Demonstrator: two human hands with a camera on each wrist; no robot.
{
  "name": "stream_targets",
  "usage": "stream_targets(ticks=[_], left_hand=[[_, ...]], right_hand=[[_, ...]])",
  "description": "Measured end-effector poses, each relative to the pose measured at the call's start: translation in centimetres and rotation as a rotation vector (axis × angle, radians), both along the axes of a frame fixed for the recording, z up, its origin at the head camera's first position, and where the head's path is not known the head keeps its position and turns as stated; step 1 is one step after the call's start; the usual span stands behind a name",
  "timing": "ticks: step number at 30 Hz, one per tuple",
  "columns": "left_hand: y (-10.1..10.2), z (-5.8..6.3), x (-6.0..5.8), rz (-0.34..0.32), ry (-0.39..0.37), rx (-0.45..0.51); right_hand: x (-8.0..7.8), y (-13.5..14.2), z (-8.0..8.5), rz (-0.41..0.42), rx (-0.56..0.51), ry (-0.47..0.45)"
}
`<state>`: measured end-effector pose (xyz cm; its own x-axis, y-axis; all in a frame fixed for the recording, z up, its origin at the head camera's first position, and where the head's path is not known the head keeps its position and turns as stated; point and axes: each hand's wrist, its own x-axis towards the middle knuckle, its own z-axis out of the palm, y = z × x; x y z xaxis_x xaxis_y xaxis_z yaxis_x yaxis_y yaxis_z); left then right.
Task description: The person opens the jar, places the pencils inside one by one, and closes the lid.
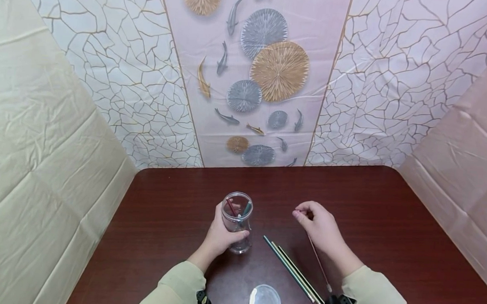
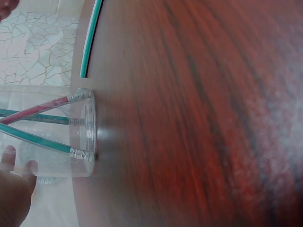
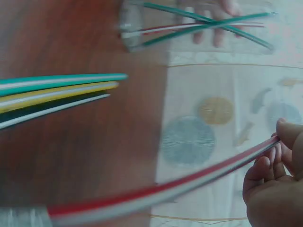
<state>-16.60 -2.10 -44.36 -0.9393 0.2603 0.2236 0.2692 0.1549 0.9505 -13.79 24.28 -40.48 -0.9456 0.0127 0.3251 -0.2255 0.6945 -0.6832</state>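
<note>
One pinched pencil (image 3: 170, 186) shows red-and-white stripes only from the right wrist.

No Readable Text

No lettering, label, brand, number or sign can be read in the head view or in either wrist view.
</note>
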Motion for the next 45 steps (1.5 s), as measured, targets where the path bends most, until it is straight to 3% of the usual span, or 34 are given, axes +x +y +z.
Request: stream_targets(ticks=[13, 22, 26, 33, 37, 41, 45], left_hand=[[0.0, -0.2, -0.1, -0.009, 0.009, 0.019], [0.0, -0.2, -0.1, -0.001, -0.001, 0.001], [0.0, -0.2, -0.2, -0.005, 0.002, 0.011], [-0.1, -0.1, -0.1, 0.0, -0.003, -0.005], [-0.1, -0.1, -0.1, -0.002, -0.004, -0.006], [-0.1, -0.1, -0.1, -0.002, -0.014, -0.011], [-0.2, -1.4, -0.8, 0.019, -0.031, -0.027]], right_hand=[[1.0, -1.5, 4.9, 0.005, -0.254, 0.127], [1.0, -1.9, 8.0, -0.03, -0.617, 0.27], [0.8, -2.2, 8.7, 0.015, -0.858, 0.354], [0.2, -3.0, 9.4, 0.227, -1.226, 0.537], [-0.2, -3.4, 9.9, 0.262, -1.337, 0.598], [-0.5, -3.8, 10.0, 0.218, -1.383, 0.623], [-0.7, -4.4, 9.8, 0.199, -1.427, 0.631]])
